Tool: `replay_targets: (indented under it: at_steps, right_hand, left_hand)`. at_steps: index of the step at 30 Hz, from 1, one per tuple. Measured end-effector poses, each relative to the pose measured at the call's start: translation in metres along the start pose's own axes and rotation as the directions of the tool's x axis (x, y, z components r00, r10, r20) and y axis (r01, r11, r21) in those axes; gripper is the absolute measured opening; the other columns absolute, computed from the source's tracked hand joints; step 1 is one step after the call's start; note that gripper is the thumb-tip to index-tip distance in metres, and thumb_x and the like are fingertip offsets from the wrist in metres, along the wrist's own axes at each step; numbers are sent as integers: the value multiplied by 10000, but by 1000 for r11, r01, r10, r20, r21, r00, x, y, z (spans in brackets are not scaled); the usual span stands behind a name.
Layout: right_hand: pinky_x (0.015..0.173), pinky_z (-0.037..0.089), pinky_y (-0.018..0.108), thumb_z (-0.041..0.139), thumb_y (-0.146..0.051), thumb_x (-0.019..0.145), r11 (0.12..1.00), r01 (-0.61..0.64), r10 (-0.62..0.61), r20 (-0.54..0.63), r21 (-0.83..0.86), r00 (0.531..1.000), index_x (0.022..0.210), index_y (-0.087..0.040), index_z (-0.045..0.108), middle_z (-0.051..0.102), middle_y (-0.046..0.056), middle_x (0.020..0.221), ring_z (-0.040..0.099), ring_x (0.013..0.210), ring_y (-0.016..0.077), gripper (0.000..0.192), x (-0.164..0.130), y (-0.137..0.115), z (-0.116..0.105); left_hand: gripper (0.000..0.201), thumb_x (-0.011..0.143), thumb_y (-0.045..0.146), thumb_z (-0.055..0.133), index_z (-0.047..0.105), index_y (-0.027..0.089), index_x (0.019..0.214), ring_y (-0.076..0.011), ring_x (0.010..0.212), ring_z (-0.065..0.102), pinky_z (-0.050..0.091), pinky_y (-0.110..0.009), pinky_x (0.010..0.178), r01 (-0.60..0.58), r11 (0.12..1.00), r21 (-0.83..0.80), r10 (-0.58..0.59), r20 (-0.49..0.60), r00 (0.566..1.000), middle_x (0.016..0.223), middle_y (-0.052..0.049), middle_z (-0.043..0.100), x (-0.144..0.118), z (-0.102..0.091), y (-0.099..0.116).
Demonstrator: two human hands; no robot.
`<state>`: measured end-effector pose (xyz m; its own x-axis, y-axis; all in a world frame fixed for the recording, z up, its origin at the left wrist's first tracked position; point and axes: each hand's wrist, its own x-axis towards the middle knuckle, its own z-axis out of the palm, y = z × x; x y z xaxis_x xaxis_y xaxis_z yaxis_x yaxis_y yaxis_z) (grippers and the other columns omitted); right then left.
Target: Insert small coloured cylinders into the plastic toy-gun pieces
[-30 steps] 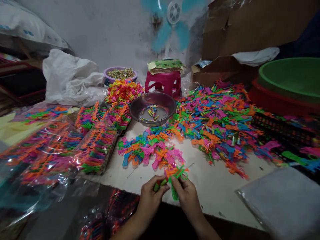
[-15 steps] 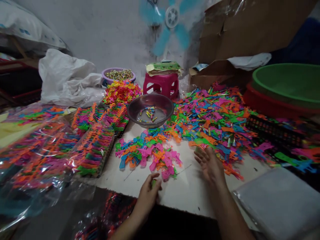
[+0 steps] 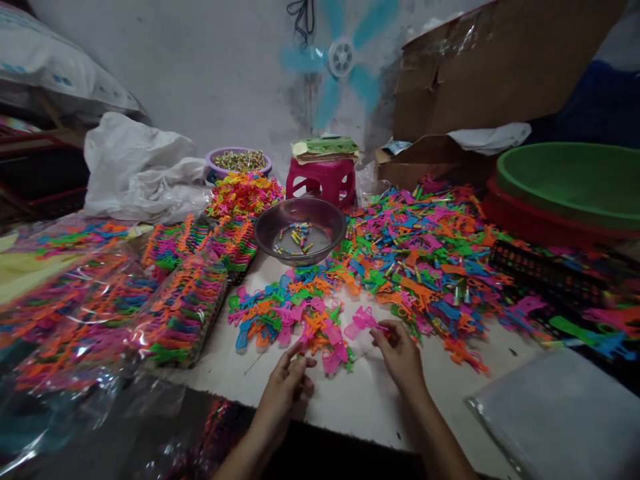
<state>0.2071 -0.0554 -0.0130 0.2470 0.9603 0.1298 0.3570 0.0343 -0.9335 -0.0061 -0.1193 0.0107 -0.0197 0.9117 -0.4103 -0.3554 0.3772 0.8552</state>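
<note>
My right hand pinches a small pink plastic piece, shaped like a toy gun, between thumb and fingertips above the white tabletop. Left of it, my left hand is loosely closed, its fingers curled inward; what they hold, if anything, is hidden. Its index fingertip is beside the near edge of a small heap of similar pieces in pink, orange, green and blue. A much larger loose pile of such pieces spreads behind my right hand.
Behind the small heap stands a metal bowl with several little coloured sticks. Clear bags of bright pieces fill the left. Farther back are a pink stool and a turning fan. Plastic sheets and a green basin are at right.
My right hand has moved left and nearer from the large pile, now carrying the pink toy-gun piece. Something green in my left hand no longer shows. The view has tilted up slightly.
</note>
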Motion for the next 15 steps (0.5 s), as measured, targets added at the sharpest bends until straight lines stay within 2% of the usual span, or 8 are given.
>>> replay_targets:
  at_steps: [3,6,8,10,12,15]
  right_hand:
    - [501,415,237,581,-373,700,993,10,-28,154,116,988,815,-184,532,535,-22,595,521,513,127,227,-22,-26,-8]
    - [492,397,223,606,-354,689,990,-18,-32,341,143,940,804,-184,572,520,-33,552,492,501,115,208,-43,-50,-3]
    - [500,408,221,609,-370,685,963,-109,16,351,247,936,896,-192,563,517,-44,554,492,504,112,280,-53,-60,8]
    - [529,430,231,607,-397,682,903,-206,84,316,376,945,944,-188,540,548,-30,614,515,552,122,342,-60,-63,21]
    - [570,438,244,602,-419,682,874,-249,129,294,418,947,858,-166,558,572,1,672,525,611,138,311,-67,-62,33]
    - [558,414,236,561,-447,709,897,-259,156,292,359,944,688,-151,542,540,-1,612,491,582,133,297,-73,-56,45]
  left_hand:
    - [379,688,412,591,534,182,983,-61,543,495,313,-158,411,-27,1000,14,26,34,999,887,-37,584,0,9,1]
    - [383,644,390,644,554,161,937,-35,453,421,273,-150,385,-8,999,48,3,100,995,719,11,560,-3,19,-3]
    - [394,622,381,668,551,154,923,-16,393,358,248,-147,375,11,998,55,-19,132,991,597,54,505,-7,24,-6]
    - [404,611,389,674,536,161,914,-11,365,331,233,-145,368,2,999,37,-6,116,993,540,79,466,-10,25,-7]
    - [398,604,399,675,513,178,893,-16,349,333,224,-143,360,-20,1000,17,19,86,996,504,92,447,-14,24,-6]
    - [342,617,402,663,504,176,819,-41,376,398,256,-147,364,-51,998,24,49,91,995,500,76,471,-16,21,-1]
